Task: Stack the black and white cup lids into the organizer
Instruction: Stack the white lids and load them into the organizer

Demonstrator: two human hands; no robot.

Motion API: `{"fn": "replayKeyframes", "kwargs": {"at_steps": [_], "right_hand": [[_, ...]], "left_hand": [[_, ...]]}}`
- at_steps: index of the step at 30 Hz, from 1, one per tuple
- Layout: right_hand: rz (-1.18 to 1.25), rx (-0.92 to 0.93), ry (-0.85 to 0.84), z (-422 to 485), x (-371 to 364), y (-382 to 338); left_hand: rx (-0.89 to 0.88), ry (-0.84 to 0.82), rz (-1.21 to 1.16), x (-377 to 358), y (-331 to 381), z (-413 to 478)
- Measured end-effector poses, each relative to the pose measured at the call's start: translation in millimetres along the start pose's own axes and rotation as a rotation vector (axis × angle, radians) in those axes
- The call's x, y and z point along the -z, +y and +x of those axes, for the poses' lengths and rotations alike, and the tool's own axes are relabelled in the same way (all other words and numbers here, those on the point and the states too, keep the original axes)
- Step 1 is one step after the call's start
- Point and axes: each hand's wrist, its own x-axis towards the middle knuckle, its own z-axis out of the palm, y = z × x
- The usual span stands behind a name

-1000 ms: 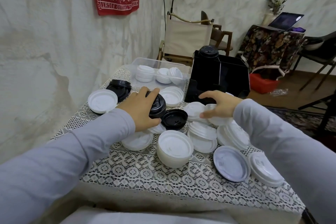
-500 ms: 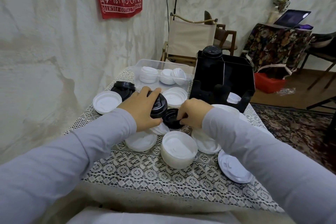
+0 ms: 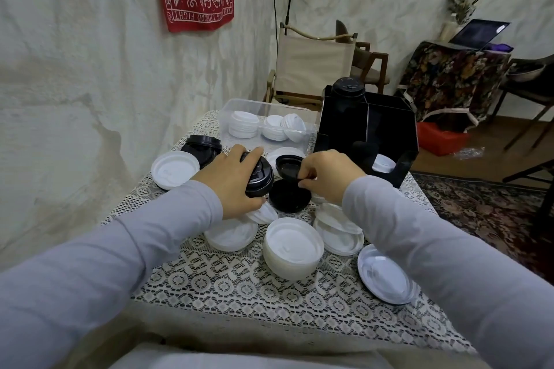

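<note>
The left hand [image 3: 232, 181] grips a small stack of black lids [image 3: 260, 178], with the thumb at the near side and the fingers [image 3: 253, 153] curled over the far edge; the stack is tilted and held just above the counter [image 3: 227, 284]. The right hand [image 3: 325, 177] pinches the rim of one black lid [image 3: 288, 165] between thumb and fingers, and this lid is lifted and tilted, its hollow side toward the camera. Directly below it another black lid [image 3: 289, 196] lies flat on the lace cloth, between the two hands.

The black organizer [image 3: 386, 132] stands at the far right part of the counter, just behind the right hand. A column of black lids [image 3: 349, 90] rises from its back left compartment, and a white lid [image 3: 383, 162] shows in its low front slot.

White lids lie around the hands: a thick stack [image 3: 293, 252] near the front, single ones to its left [image 3: 230, 234] and right [image 3: 338, 234], and one [image 3: 386, 274] at the right edge. A clear plastic bin [image 3: 263, 126] behind holds more white lids.
</note>
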Motion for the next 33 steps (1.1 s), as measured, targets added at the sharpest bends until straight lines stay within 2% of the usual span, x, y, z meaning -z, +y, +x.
{"fn": "replayKeyframes", "kwargs": {"at_steps": [5, 9, 19, 23, 27, 29, 33], "right_hand": [[-0.082, 0.025, -0.092, -1, -14, -6], [-0.026, 0.061, -0.185, 0, -19, -2], [0.023, 0.051, -0.188, 5, -17, 15], [0.249, 0.041, -0.057, 1, -12, 10], [0.631, -0.122, 0.06, 6, -9, 7], [0.761, -0.212, 0.063, 9, -13, 9], [0.712, -0.339, 0.004, 12, -27, 12]], "left_hand": [[0.007, -0.007, 0.0, 0, 0, -1], [0.011, -0.012, 0.001, 0, -1, -2], [0.016, -0.02, 0.0, -2, -2, -1], [0.009, -0.006, -0.004, -3, -2, 0], [0.008, -0.002, -0.004, -4, -2, 1], [0.006, -0.009, -0.005, -5, 0, 1], [0.004, -0.006, 0.003, -6, 0, 0]]}}
